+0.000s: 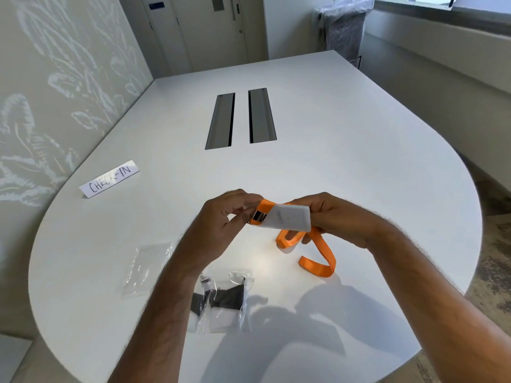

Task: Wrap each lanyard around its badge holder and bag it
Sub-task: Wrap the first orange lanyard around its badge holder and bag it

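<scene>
Left hand pinches orange lanyard clip; right hand grips badge holder

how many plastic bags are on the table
2: an empty clear bag left of the left forearm, and a filled bag near the table's front edge. More may hide under the arms.

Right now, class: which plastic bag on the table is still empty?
The flat clear bag left of the left forearm; the bag nearer the person already holds a black lanyard.
</scene>
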A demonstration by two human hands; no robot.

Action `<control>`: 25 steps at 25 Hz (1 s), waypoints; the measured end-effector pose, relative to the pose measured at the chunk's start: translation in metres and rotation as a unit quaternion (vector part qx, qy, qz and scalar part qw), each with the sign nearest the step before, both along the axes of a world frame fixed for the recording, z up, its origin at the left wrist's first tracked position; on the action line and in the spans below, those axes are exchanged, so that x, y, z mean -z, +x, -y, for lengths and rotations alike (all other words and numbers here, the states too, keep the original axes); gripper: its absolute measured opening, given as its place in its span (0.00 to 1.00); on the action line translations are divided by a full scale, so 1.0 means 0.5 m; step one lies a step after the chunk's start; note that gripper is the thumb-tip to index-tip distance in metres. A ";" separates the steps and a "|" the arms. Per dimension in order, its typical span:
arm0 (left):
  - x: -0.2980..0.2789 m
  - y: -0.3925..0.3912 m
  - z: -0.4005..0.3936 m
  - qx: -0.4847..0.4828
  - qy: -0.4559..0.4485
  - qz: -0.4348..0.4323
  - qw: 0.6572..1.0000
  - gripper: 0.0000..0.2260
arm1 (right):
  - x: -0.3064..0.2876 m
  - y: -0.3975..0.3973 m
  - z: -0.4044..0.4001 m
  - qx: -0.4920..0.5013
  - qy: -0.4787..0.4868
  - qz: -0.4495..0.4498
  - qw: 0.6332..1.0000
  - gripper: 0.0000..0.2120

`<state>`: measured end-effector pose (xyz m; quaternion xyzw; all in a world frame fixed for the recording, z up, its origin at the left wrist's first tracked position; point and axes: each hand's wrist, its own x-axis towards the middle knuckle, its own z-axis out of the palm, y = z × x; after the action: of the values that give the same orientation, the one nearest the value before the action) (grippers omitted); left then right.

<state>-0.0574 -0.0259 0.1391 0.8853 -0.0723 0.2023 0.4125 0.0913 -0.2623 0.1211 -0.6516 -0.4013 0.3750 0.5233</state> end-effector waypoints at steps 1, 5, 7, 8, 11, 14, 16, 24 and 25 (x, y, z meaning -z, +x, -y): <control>-0.007 0.000 -0.001 -0.006 -0.039 0.003 0.999 0.17 | 0.005 0.000 -0.003 -0.003 0.002 0.016 1.000 0.15; -0.021 0.006 -0.019 -0.054 -0.097 0.003 0.994 0.15 | 0.031 -0.010 -0.013 0.009 0.045 -0.002 0.999 0.15; -0.017 0.013 -0.023 -0.088 -0.072 -0.004 0.993 0.11 | 0.037 -0.020 -0.021 0.023 0.047 0.010 0.999 0.14; -0.015 0.016 -0.018 -0.103 -0.075 -0.007 0.992 0.10 | 0.044 -0.024 -0.026 0.049 0.047 0.029 0.997 0.12; -0.012 0.025 0.002 -0.128 -0.105 -0.005 0.986 0.13 | 0.072 -0.041 -0.046 0.144 0.083 0.034 0.985 0.07; 0.000 0.037 0.011 -0.162 -0.120 0.000 0.979 0.06 | 0.094 -0.053 -0.054 0.184 0.119 0.008 0.976 0.11; 0.006 0.045 0.015 -0.172 -0.162 -0.006 0.972 0.06 | 0.095 -0.053 -0.052 0.180 0.127 -0.025 0.975 0.11; 0.015 0.051 0.013 -0.100 -0.283 -0.034 0.953 0.08 | 0.108 -0.024 -0.046 0.259 0.001 -0.056 0.964 0.13; 0.014 0.050 0.007 -0.107 -0.282 -0.028 0.953 0.07 | 0.116 -0.025 -0.043 0.263 -0.017 -0.076 0.962 0.12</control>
<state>-0.0325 -0.0294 0.1322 0.7408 0.0949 0.2325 0.6231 0.0791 -0.2409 0.0633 -0.7123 -0.1683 0.2799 0.6212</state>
